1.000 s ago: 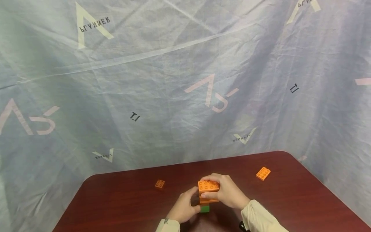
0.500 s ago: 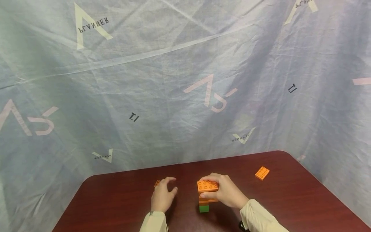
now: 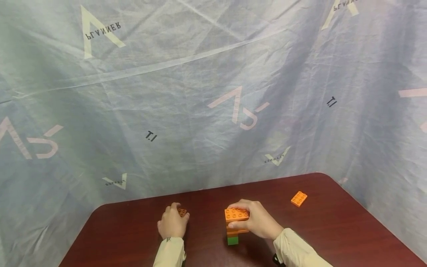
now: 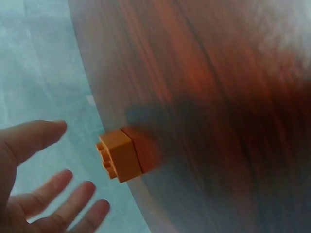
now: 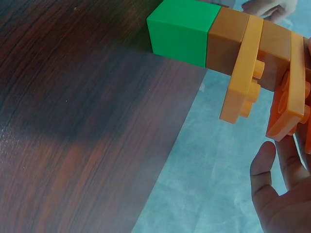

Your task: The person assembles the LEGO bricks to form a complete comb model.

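A tower of toy building bricks stands on the table, its green brick [image 3: 232,240] at the bottom. Orange bricks alternate with wider orange plates [image 5: 243,73] above it. My right hand [image 3: 261,222] grips the tower near its top, thumb on the near side and fingers behind. At the left, my left hand [image 3: 171,223] reaches around a small four-stud orange brick [image 3: 182,212]. In the left wrist view the fingers and thumb are spread, with a gap between them and that orange brick [image 4: 124,155], which sits studs up on the table.
A flat orange plate [image 3: 299,198] with several studs lies at the back right of the dark red wooden table [image 3: 267,191]. A pale printed cloth [image 3: 186,148] hangs behind the table's far edge.
My left hand has left the tower's lower part and moved left to the small orange brick. The right hand keeps its grip on the tower. The head view has shifted slightly.
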A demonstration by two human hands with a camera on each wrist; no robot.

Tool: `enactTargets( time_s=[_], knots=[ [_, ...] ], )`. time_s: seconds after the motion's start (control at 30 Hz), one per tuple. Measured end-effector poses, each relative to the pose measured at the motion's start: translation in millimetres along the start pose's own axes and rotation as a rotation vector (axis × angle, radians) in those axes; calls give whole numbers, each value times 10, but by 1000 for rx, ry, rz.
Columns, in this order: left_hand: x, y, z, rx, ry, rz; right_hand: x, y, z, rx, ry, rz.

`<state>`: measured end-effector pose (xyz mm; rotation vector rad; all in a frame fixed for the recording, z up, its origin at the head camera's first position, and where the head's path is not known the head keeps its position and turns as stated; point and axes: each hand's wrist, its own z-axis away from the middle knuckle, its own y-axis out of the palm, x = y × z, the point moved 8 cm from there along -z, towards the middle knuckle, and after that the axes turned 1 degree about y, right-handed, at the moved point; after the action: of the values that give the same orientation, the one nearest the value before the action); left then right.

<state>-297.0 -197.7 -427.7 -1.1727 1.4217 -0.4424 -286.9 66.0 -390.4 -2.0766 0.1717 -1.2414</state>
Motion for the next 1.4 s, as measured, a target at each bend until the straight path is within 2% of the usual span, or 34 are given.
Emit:
enactTargets(
  time_s=[0.17, 0.5, 0.73, 1.03, 1.23, 1.4],
  knots=[
    [67, 30, -30, 60, -54, -34, -1, 3, -4, -2, -5, 7],
    [161, 222, -102, 176, -91, -109, 8, 0, 11, 4, 7, 8],
    [167, 213, -146, 143, -76, -100, 20, 8, 11, 4, -1, -2],
    [160, 192, -145, 149, -57, -110, 13, -3, 13, -15, -12, 9],
    [101, 157, -99, 161, -48, -82, 15, -1, 10, -21, -15, 6],
    [-17, 100, -58, 174, -26, -53, 0, 11, 6, -4, 2, -4]
  ],
)
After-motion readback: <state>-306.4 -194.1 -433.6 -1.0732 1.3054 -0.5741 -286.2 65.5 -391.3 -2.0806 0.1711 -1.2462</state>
